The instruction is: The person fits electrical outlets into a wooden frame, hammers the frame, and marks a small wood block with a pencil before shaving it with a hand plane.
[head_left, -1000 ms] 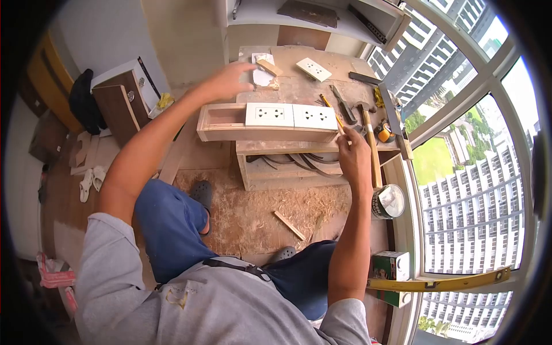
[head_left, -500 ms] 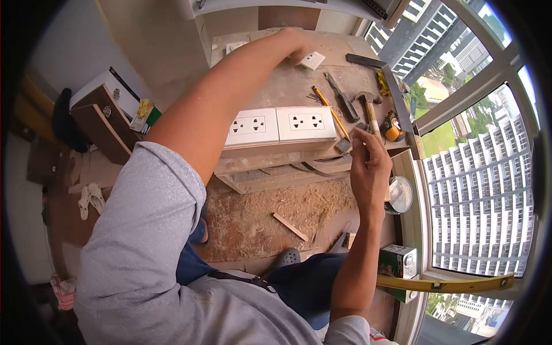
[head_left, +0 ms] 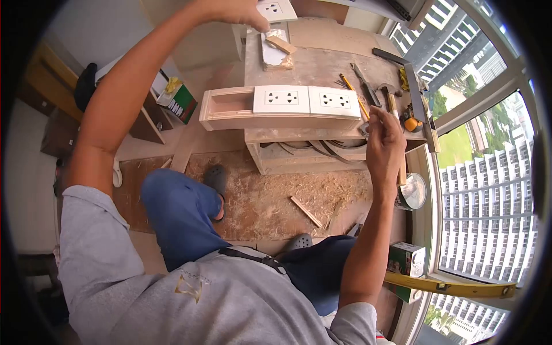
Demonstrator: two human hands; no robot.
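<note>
My left hand (head_left: 244,12) is closed around the near left edge of a loose white socket plate (head_left: 278,10), held over the far left of the workbench (head_left: 322,49). On the bench's near edge lies a long open wooden box (head_left: 241,122), its left end jutting past the bench. Two white socket plates, a left one (head_left: 281,100) and a right one (head_left: 334,102), cover its middle and right; the left compartment is uncovered. My right hand (head_left: 386,141) is raised just right of the box, fingertips pinched together; what they hold, if anything, is too small to tell.
A pencil (head_left: 362,104), chisel (head_left: 363,80), hammer (head_left: 392,95), tape measure (head_left: 411,122) and black square (head_left: 417,95) lie on the right. A white block with a wood scrap (head_left: 280,45) is at back left. Shavings (head_left: 264,201) cover the floor; a yellow level (head_left: 448,286) stands right.
My left hand has moved left with the loose socket plate, uncovering the box's open left compartment. The view has shifted, and my right hand remains beside the box's right end.
</note>
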